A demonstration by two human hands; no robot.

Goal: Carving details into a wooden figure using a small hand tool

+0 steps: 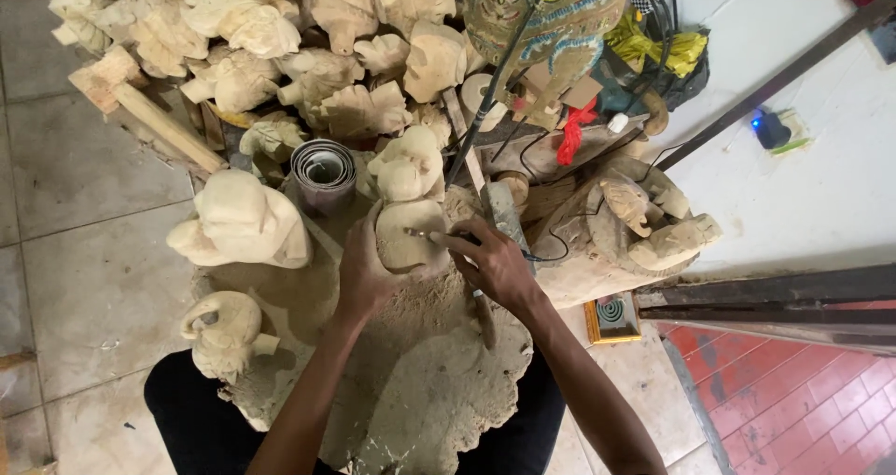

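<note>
The pale wooden carving [409, 232] sits on the dusty wooden block [439, 382], just below the roll of grey strips [324, 171]. The left hand [364, 274] wraps closed around the carving's left side. The right hand [495, 265], fingers curled shut, pinches what looks like a thin carving tool [422, 235] against it.

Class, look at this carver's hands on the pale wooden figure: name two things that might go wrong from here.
The tool tip works the wooden figure right beside the left hand steadying it, so a slip might cut those fingers. The black cable runs just past the right hand and could snag. Both are judgements only.
</note>
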